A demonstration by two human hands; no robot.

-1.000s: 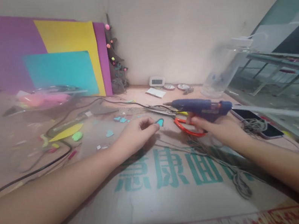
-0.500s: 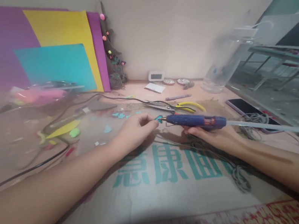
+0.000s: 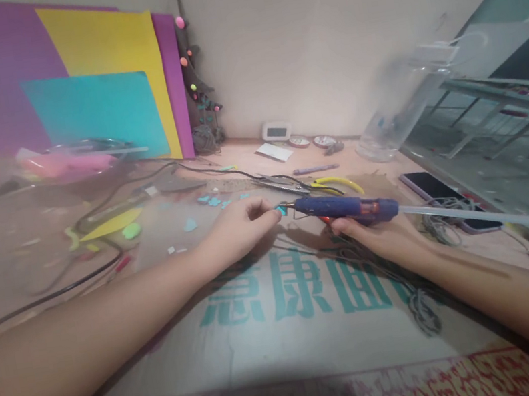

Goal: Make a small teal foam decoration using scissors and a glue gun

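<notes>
My left hand point(image 3: 244, 227) pinches a small blue foam piece point(image 3: 281, 210) between thumb and fingertips. Wrapped round the handle of a blue glue gun point(image 3: 332, 207) is my right hand point(image 3: 376, 233); the gun lies level and points left. Its metal nozzle meets the blue piece or stops just short of it; I cannot tell which. A long clear glue stick point(image 3: 471, 217) sticks out of the gun's back. Behind the gun lie scissors point(image 3: 338, 184) with yellow handles. Several blue cut-outs point(image 3: 214, 201) are scattered beyond my left hand.
A black cord point(image 3: 57, 295) curves across the left side. Grey string point(image 3: 423, 313) lies by my right forearm, and a phone point(image 3: 425, 188) sits at the right edge. A clear jug point(image 3: 381, 138) stands behind. Coloured sheets point(image 3: 99, 117) lean on the wall at left. Printed paper point(image 3: 250, 356) covers the front.
Both hands hold nearly the same place, the nozzle still at the blue piece. The blue piece appears slightly turned. The whole view has shifted a little.
</notes>
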